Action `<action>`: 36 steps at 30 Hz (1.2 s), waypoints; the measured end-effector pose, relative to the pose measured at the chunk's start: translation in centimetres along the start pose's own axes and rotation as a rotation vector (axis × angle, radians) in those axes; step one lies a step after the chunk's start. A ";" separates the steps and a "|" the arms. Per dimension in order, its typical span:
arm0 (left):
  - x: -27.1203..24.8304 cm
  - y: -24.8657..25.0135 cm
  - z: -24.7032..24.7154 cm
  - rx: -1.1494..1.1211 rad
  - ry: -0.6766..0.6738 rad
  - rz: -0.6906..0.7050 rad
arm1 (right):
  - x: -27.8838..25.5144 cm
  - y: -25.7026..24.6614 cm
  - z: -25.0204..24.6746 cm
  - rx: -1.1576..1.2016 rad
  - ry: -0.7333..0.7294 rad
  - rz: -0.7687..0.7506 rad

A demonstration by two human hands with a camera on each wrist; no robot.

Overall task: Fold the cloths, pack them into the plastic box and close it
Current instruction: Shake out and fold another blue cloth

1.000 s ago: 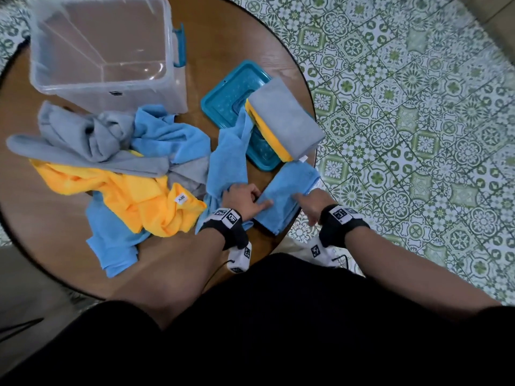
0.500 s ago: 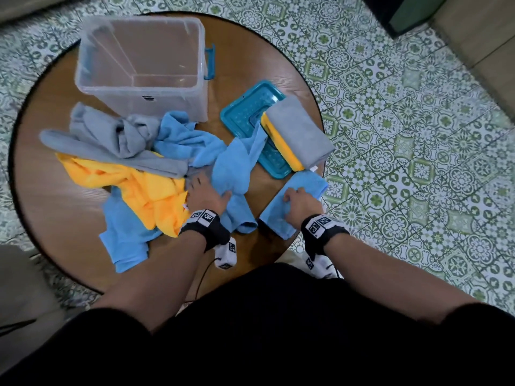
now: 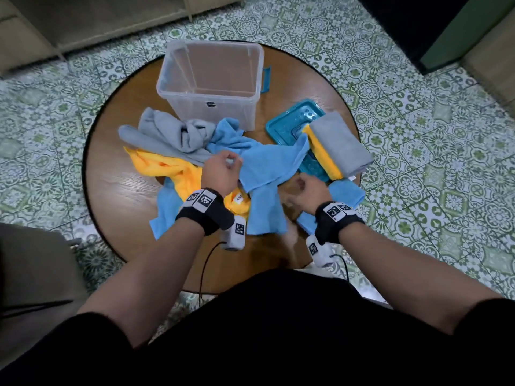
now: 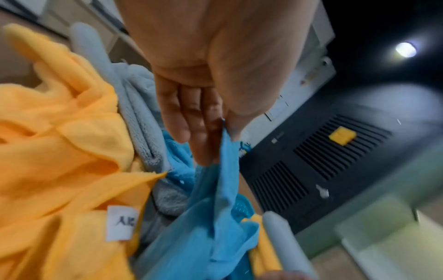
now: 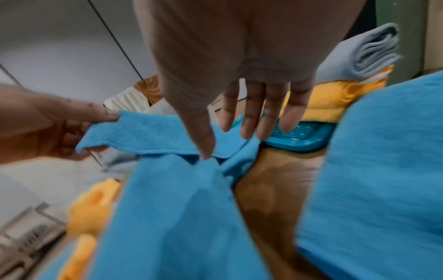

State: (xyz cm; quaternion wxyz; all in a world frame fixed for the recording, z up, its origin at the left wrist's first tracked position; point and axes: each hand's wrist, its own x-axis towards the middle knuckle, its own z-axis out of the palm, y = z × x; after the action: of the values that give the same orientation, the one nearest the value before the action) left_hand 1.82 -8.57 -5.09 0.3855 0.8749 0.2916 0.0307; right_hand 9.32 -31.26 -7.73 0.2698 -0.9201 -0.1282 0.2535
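Note:
My left hand point(image 3: 230, 163) pinches the top edge of a loose blue cloth point(image 3: 269, 167) between thumb and fingers point(image 4: 203, 144) and holds it lifted above the pile. My right hand point(image 3: 298, 185) hovers beside that cloth with straight, spread fingers point(image 5: 249, 121), and its thumb just touches the fabric point(image 5: 167, 199). A folded blue cloth point(image 3: 347, 192) lies under my right wrist at the table's edge. The clear plastic box point(image 3: 167, 87) stands open at the back. Its teal lid point(image 3: 289, 121) lies to the right and carries a folded grey cloth point(image 3: 338, 142) on a folded yellow one point(image 3: 320, 153).
Loose grey point(image 3: 170, 133), yellow point(image 3: 164, 167) and blue point(image 3: 164, 207) cloths are heaped on the left of the round wooden table point(image 3: 119, 190). Patterned tile floor surrounds it. A dark cabinet stands at the far right.
My left hand has taken the loose blue cloth's edge and raised it. My right hand has left the folded blue cloth and moved left toward the raised one.

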 end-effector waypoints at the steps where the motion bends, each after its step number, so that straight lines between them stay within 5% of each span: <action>1: 0.0 0.0 -0.7 -0.141 -0.049 -0.017 | 0.2 -1.2 0.3 0.109 -0.032 -0.007; 4: -0.8 1.0 -3.0 -0.532 -0.210 -0.044 | 0.1 -5.0 1.1 0.329 -0.074 -0.105; 6: -1.5 2.3 -4.7 -0.609 -0.253 0.022 | -0.2 -7.0 1.7 0.207 -0.023 -0.256; 8: -1.9 3.1 -6.6 -0.668 -0.247 0.093 | -0.6 -9.1 1.8 0.131 0.084 -0.363; 14: -2.3 3.0 -12.3 -0.800 -0.197 0.207 | -2.5 -15.7 -1.4 0.457 0.246 -0.423; 19: -2.8 1.7 -14.9 -0.622 -0.120 0.323 | -4.2 -19.3 -3.1 0.387 0.168 -0.449; 24: -3.7 0.5 -15.1 -0.588 -0.272 0.270 | -4.9 -21.6 -2.1 0.288 0.113 -0.510; 31: -4.8 -1.3 -16.2 -0.516 -0.222 0.214 | -6.0 -22.9 -5.0 0.568 0.250 -0.512; 36: -4.9 -4.1 -17.4 0.017 -0.295 0.171 | -5.7 -22.0 -8.5 0.631 0.340 -0.435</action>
State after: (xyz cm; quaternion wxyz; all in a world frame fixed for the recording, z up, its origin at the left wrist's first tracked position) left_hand -9.10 2.46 5.12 0.4125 0.8948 0.1568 -0.0679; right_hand 6.96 -18.94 13.09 0.6032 -0.7723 -0.1893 0.0620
